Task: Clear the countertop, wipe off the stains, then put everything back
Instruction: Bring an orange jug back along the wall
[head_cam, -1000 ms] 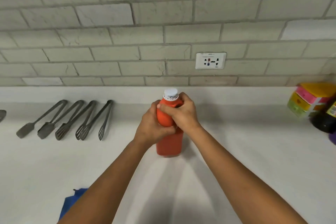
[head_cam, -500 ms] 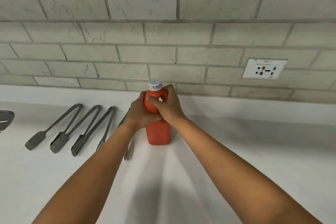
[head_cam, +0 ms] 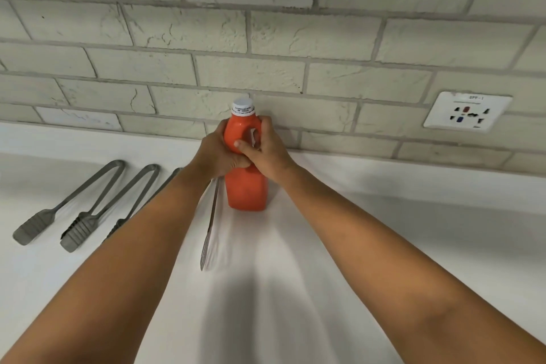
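Both hands grip the orange bottle [head_cam: 246, 186] standing upright near the back edge of the counter [head_cam: 384, 245].

I see the left hand [head_cam: 217, 155] wrapped around the bottle's left side at its shoulder, and the right hand [head_cam: 267, 151] curled around the handle on the right, thumb pressed on the front. The bottle's base rests on the white counter, close to the brick wall [head_cam: 266, 38], and its white cap [head_cam: 243, 106] is on. Just to the bottle's left a pair of thin metal tongs [head_cam: 210, 224] lies on the counter, partly hidden by my left forearm. Farther toward the left edge lie more grey tongs [head_cam: 68, 207] side by side, their handles pointing at the back edge. A white wall socket [head_cam: 468, 111] sits on the wall above the counter's right side.
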